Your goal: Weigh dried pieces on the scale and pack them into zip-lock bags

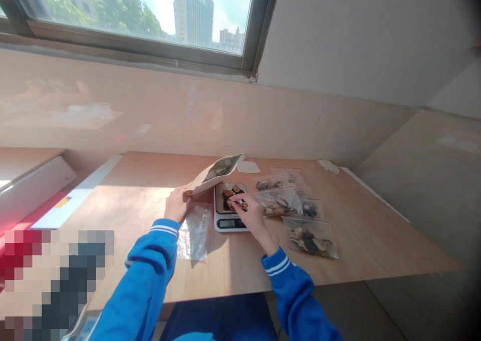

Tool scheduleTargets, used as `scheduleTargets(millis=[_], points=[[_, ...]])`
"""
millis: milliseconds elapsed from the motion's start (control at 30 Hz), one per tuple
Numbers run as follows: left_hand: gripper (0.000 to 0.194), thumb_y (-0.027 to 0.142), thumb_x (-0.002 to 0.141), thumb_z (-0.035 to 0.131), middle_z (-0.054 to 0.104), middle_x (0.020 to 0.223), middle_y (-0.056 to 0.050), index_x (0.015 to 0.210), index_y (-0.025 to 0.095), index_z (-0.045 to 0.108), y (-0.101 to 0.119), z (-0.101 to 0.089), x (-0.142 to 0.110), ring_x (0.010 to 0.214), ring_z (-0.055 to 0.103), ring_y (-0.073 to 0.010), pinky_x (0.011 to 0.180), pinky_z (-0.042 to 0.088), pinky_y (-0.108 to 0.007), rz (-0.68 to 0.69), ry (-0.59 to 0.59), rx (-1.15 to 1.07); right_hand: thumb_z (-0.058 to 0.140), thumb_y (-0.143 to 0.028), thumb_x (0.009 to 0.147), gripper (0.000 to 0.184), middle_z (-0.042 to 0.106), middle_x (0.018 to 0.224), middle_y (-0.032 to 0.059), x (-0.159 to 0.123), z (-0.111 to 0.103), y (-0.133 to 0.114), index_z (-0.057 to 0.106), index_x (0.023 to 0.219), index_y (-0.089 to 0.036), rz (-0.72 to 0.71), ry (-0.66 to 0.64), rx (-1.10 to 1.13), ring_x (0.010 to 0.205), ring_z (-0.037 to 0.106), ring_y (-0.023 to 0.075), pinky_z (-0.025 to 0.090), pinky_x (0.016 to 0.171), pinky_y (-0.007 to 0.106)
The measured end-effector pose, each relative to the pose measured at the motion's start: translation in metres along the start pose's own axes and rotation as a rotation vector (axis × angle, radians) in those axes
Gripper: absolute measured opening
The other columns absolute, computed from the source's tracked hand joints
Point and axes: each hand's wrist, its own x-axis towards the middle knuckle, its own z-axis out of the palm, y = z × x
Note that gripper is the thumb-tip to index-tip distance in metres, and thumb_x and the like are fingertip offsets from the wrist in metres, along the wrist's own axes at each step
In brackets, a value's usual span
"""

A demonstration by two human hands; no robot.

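My left hand (pixel 176 204) is closed on the lower end of a brown paper bag (pixel 199 182). The bag is tilted up to the right, and a greyish area, its inside or a clear panel, shows near its far end. My right hand (pixel 251 212) reaches over a small white digital scale (pixel 220 228); its fingertips are pinched together at a dried slice among the brown-and-black dried slices (pixel 226 193) on the pan. Part of the pan is hidden by this hand. A clear plastic bag (pixel 193 233), seemingly flat, lies below my left hand.
Several clear zip bags of dried slices (pixel 311 238) lie right of the scale, some overlapping. Behind it is a white paper piece (pixel 248 166). A crumpled whitish scrap (pixel 328 166) rests near the wall. The wooden table (pixel 361 236) ends close to my body.
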Motion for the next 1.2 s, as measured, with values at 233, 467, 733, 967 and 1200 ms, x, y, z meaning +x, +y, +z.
scheduleTargets(millis=[233,467,733,967,1200], points=[[0.039,0.028,0.086,0.051,0.064,0.123,-0.011,0.123,0.02,0.06,-0.002,0.0,0.001,0.112,0.057,-0.03,0.094,0.045,-0.043,0.009,-0.015,-0.004,0.056,-0.015,0.088,0.015,0.072,0.087,0.0043,-0.001,0.019,-0.006,0.069,0.087,-0.023,-0.05,-0.164,-0.035,0.09,0.063,0.0226,0.053,0.081,0.036],[0.041,0.027,0.085,0.051,0.063,0.123,-0.012,0.125,0.019,0.058,-0.001,0.0,0.001,0.112,0.057,-0.0301,0.094,0.045,-0.044,0.004,-0.019,0.004,0.051,-0.015,0.089,0.023,0.073,0.092,0.0051,-0.001,0.018,0.01,0.072,0.094,-0.022,0.04,-0.257,0.003,0.089,0.065,0.0204,0.054,0.076,0.033],[0.039,0.026,0.085,0.051,0.063,0.125,-0.012,0.123,0.019,0.06,0.001,-0.002,0.001,0.114,0.056,-0.0297,0.095,0.045,-0.045,0.001,-0.018,-0.017,0.041,-0.018,0.094,0.026,0.069,0.096,0.0068,0.019,-0.015,-0.032,0.067,0.097,-0.023,-0.064,0.066,0.019,0.096,0.064,0.0206,0.052,0.088,0.036],[0.038,0.024,0.085,0.052,0.063,0.125,-0.011,0.121,0.021,0.061,0.001,-0.001,0.0,0.114,0.056,-0.0291,0.096,0.045,-0.044,-0.004,-0.005,-0.017,0.042,-0.02,0.097,0.032,0.059,0.124,0.0092,0.03,-0.022,-0.082,0.057,0.124,-0.023,-0.232,-0.123,-0.114,0.121,0.053,0.0227,0.045,0.106,0.042],[0.04,0.025,0.084,0.052,0.063,0.125,-0.011,0.123,0.021,0.06,0.002,-0.001,0.0,0.114,0.057,-0.0296,0.097,0.044,-0.044,-0.002,-0.012,-0.029,0.046,-0.026,0.096,0.05,0.038,0.147,0.0116,0.025,-0.014,-0.078,0.038,0.145,-0.026,-0.244,-0.085,-0.282,0.139,0.035,0.0289,0.034,0.115,0.052]])
